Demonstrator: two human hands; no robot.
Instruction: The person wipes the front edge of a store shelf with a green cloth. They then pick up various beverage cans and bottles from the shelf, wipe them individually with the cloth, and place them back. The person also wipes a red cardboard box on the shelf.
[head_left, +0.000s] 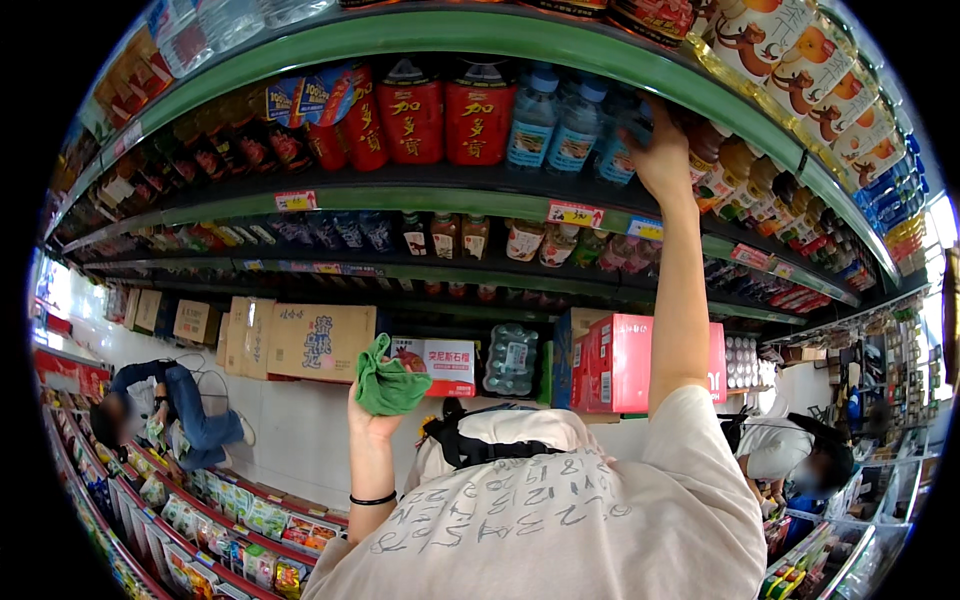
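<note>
My left hand (371,418) is closed around a crumpled green cloth (392,382), held up in front of the lower shelves. My right arm stretches up to the shelf, and my right hand (664,158) grips a blue-labelled water bottle (613,163) from its right side. Some of the fingers are hidden behind the bottle and under the shelf edge above. Two more bottles of the same kind, a middle one (574,130) and a left one (533,118), stand upright just left of it. Right of my hand are bottles of coloured drinks (733,170).
A green-edged shelf board (480,38) passes just above my right hand. Large red drink containers (415,118) stand left of the water. Cardboard boxes (320,335), pink cartons (615,362) and shrink-wrapped bottles (510,360) are below. One person (180,410) crouches left, another (785,450) right.
</note>
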